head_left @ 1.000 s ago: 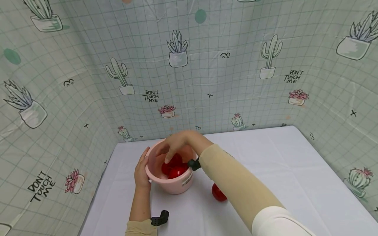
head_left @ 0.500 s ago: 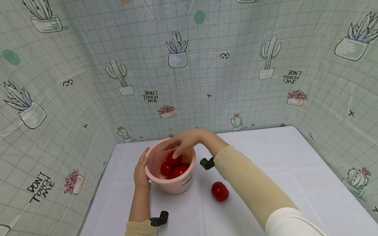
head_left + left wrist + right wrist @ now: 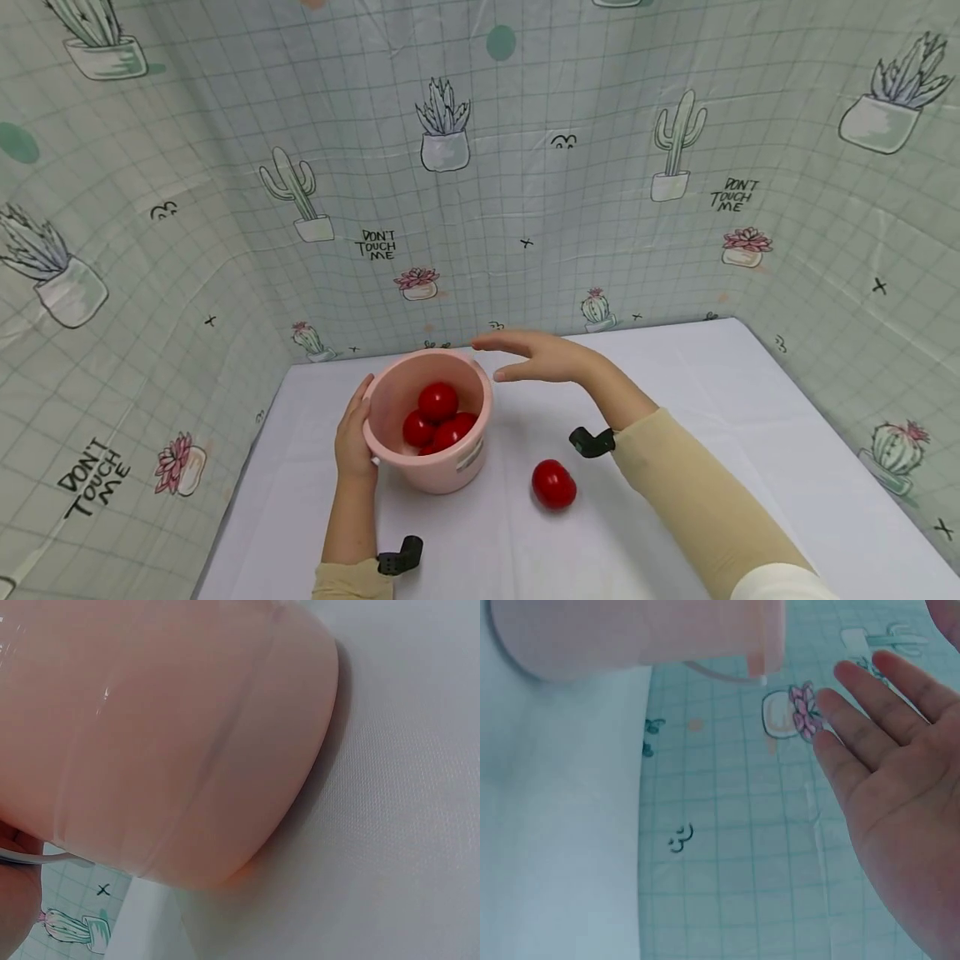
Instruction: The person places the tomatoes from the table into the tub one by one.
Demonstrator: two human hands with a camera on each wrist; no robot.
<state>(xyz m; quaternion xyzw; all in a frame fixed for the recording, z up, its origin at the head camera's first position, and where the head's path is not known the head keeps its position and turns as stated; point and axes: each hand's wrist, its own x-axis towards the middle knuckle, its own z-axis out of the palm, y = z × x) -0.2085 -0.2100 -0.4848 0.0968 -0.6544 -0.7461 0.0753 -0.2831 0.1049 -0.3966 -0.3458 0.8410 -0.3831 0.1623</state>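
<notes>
A pink bucket point(image 3: 435, 479) stands upright on the table, several glossy red round fruits point(image 3: 438, 402) piled inside. Against its left outer side rests my left hand point(image 3: 355, 442), fingers laid along the wall near the rim. In the left wrist view the bucket's wall point(image 3: 187, 735) fills most of the picture, with part of the hand point(image 3: 16, 907) by the handle. My right hand point(image 3: 551, 357) hovers just right of the rim, fingers stretched out and holding nothing. Its palm point(image 3: 907, 817) faces the camera in the right wrist view. Another red fruit point(image 3: 554, 485) lies on the table, right of the bucket.
A white cloth point(image 3: 637, 392) covers the table. Patterned cactus curtains point(image 3: 517, 192) rise behind it and along both sides. The bucket's thin handle point(image 3: 720, 675) hangs at its far side. Each wrist wears a small black camera point(image 3: 592, 442).
My right hand has let go of a red fruit inside the bucket and come up and out to the right, its fingers straightening. My left hand stays at the bucket's side.
</notes>
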